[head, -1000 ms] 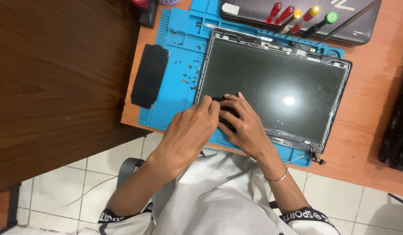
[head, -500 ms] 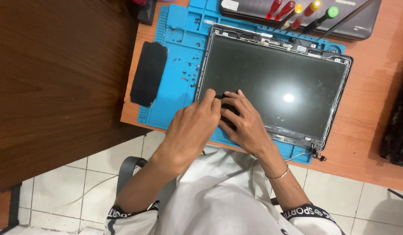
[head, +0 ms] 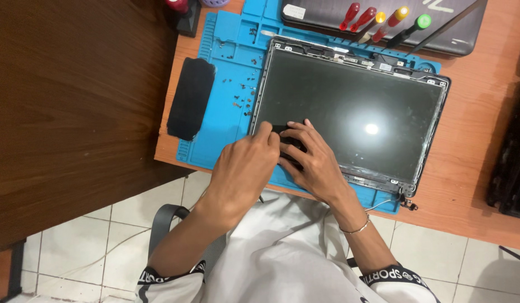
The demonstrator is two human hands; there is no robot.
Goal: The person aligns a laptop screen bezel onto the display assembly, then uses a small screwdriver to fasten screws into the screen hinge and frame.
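Note:
A laptop screen panel with its bezel off lies on a blue work mat. Both my hands meet at the panel's near left corner. My left hand has its fingers curled and pinches a small black piece at the panel's edge. My right hand presses on the same black piece from the other side, fingers laid over it. Most of the piece is hidden under my fingers. A thin bracelet sits on my right wrist.
A black oblong pad and several loose screws lie on the mat's left part. Several screwdrivers rest on a dark laptop body at the back. A dark wooden table stands left; another black object lies at the right edge.
Both hands stay at the panel's near left corner on the black piece; my fingers shift only slightly.

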